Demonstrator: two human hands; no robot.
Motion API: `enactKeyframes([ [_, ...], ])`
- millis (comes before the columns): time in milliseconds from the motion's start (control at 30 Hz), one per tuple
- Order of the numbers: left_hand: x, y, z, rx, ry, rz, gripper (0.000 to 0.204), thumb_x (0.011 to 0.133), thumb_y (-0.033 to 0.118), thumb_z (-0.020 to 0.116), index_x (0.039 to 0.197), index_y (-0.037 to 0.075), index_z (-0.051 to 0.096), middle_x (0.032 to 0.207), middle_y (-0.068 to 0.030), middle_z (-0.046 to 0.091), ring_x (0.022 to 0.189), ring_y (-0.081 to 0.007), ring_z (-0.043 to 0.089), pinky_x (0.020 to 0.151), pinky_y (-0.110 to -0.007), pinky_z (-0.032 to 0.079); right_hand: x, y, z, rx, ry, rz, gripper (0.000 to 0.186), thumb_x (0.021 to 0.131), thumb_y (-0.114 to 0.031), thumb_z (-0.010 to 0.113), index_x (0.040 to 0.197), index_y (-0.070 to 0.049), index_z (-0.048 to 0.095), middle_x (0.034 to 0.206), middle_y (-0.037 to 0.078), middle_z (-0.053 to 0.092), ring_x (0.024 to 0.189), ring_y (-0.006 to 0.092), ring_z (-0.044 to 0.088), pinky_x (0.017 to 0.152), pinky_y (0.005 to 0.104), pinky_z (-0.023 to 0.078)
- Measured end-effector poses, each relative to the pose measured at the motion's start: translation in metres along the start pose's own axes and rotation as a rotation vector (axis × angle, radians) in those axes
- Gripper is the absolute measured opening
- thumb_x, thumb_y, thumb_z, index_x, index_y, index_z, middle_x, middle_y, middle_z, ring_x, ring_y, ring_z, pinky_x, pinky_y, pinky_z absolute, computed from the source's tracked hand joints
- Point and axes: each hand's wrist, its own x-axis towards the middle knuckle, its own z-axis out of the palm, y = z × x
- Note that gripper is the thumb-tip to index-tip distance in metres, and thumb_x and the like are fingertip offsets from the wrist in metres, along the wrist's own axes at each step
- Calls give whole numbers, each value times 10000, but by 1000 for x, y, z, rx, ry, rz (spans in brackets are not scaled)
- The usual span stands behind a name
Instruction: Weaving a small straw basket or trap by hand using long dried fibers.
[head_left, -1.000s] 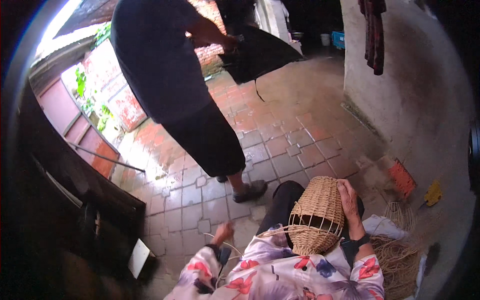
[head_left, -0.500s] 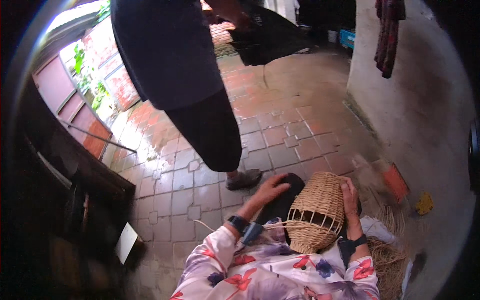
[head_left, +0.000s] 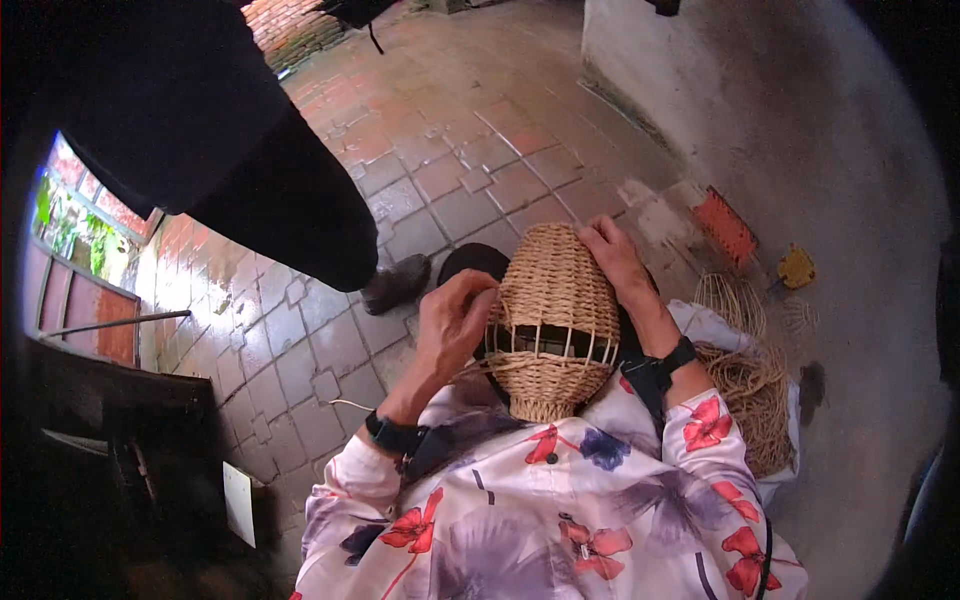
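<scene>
A tan woven basket [head_left: 556, 280] lies across my lap, its narrow end toward me and a band of bare upright strands around its lower part. At its upper right side my right hand [head_left: 617, 262] is closed on the weave, thumb toward the basket. My left hand [head_left: 458, 318] is at the left side, fingers curled in a pinch against the weave; what they hold, if anything, is hidden. A loose pale strand [head_left: 350, 404] shows beside my left wrist.
Coils of tan cord [head_left: 745, 400] lie on white sacking by my right side. A red-orange brick-like block [head_left: 724, 228] and a yellow object [head_left: 797, 268] rest near the wall [head_left: 800, 130]. Another person's dark-clothed leg [head_left: 320, 200] stands on the paved floor ahead-left.
My left hand has come from beyond the basket's left side to the weave and curled its fingers. The view has shifted; the other person appears farther left.
</scene>
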Motion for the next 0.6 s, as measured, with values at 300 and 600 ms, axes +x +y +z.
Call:
enactKeyframes([
  [300,-42,35,2,-545,-309,-435,240,945,109,530,1179,64,558,910,12,614,620,-17,423,516,-169,344,4,20,3,-158,95,-322,390,873,-382,572,943,2,569,828,152,603,746,221,565,726,347,458],
  [600,-30,38,-9,-493,-517,-340,312,925,93,549,1232,49,521,973,-20,602,654,-40,486,520,-182,404,21,20,23,-439,-29,-630,413,909,-388,494,936,16,575,838,203,609,823,387,603,727,408,474],
])
